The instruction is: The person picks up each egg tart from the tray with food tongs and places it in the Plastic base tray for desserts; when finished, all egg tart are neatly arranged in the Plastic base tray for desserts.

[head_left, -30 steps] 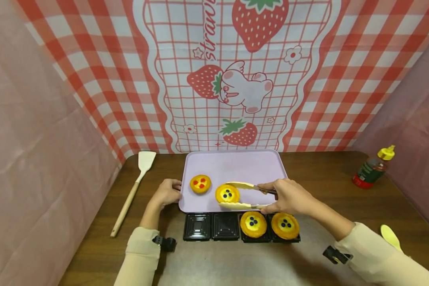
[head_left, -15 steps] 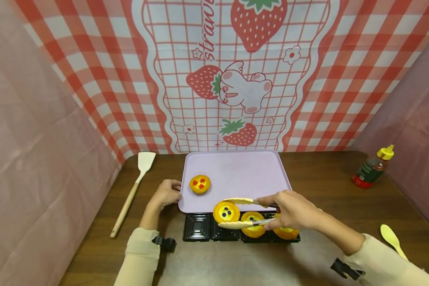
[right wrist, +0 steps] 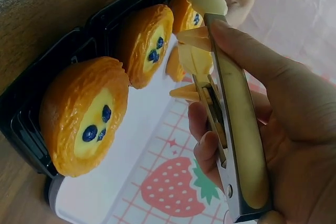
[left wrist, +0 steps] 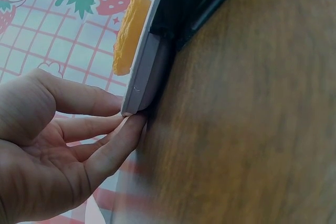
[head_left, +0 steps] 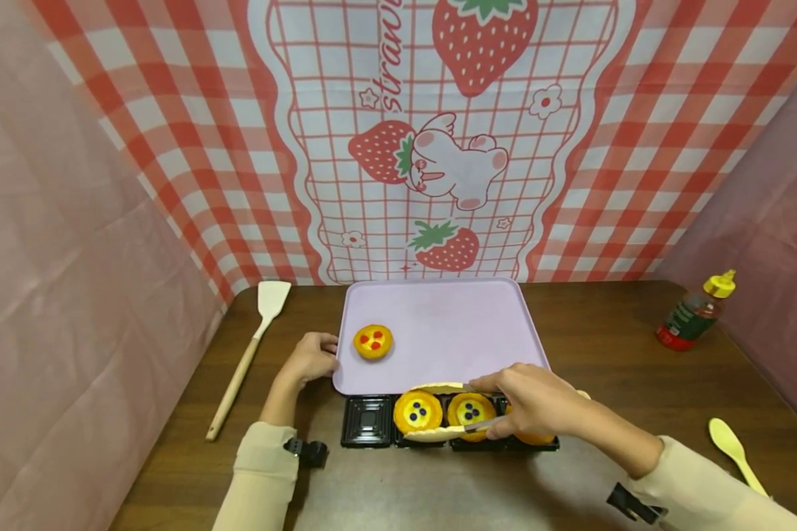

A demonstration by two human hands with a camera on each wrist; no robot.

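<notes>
My left hand (head_left: 311, 358) pinches the left edge of the lilac tray (head_left: 452, 317), thumb and fingertips on its rim in the left wrist view. A tart with red toppings (head_left: 373, 342) lies on the tray's left part. In my right hand (head_left: 538, 402) I hold tongs (right wrist: 241, 129) with cream tips. The tips stand on either side of a blueberry tart (head_left: 417, 413) in the second compartment from the left of the black container (head_left: 367, 422). Two more blueberry tarts fill the compartments to its right; the rightmost tart (right wrist: 84, 116) is partly hidden by my hand in the head view.
A white spatula (head_left: 249, 354) with a wooden handle lies left of the tray. At the right stand a sauce bottle (head_left: 694, 313) with a yellow cap and a pale yellow spoon (head_left: 730, 446) lying flat. A checked strawberry cloth (head_left: 398, 184) hangs behind the table.
The right hand has brought the blueberry tart in the tongs from the tray toward me, down into the second compartment. My left hand stays at the tray's edge.
</notes>
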